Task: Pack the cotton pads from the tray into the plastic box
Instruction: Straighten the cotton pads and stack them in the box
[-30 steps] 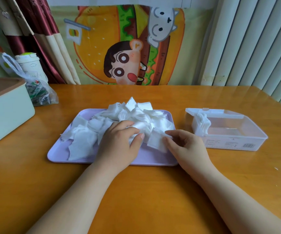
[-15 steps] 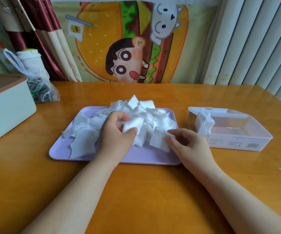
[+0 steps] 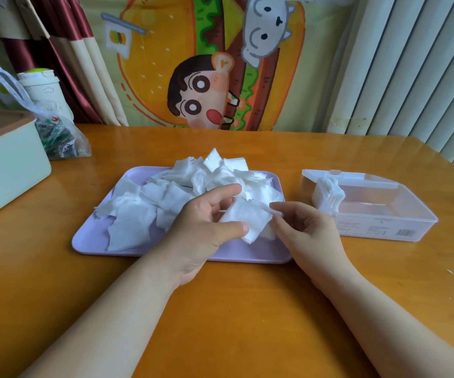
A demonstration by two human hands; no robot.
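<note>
Left hand [image 3: 205, 231]: curled round a held stack [image 3: 247, 219] of white squares, thumb along the near edge, fingers over the far edge. Raised just above the near right part of the tray.

Right hand [image 3: 306, 230]: index finger and thumb pinching the right corner of the same held stack. Other fingers loosely bent, holding nothing else.

Cotton pads [image 3: 190, 186]: loose, unsorted heap covering most of the lilac tray [image 3: 89, 242]. A few squares overhanging the left and far rims. Tray's long axis left to right across the table [image 3: 220, 309].

Plastic box [image 3: 378, 231]: clear, lid open and folded back on the far side. Beside the tray on the right, not touching it, long axis likewise left to right. Boxed pads [image 3: 329, 199] standing on edge against the left end wall, most of the floor bare.

Key relation: box to the right of both hands and slightly farther out. Right hand the nearer, with only the tray's right rim and a strip of table between.

Judgement: handover to the right hand likely. Then a short carry rightward, stack turned on edge to sit against those already standing.

Far left, well apart: pale green box [image 3: 7, 165], plastic bag [image 3: 62, 137].
</note>
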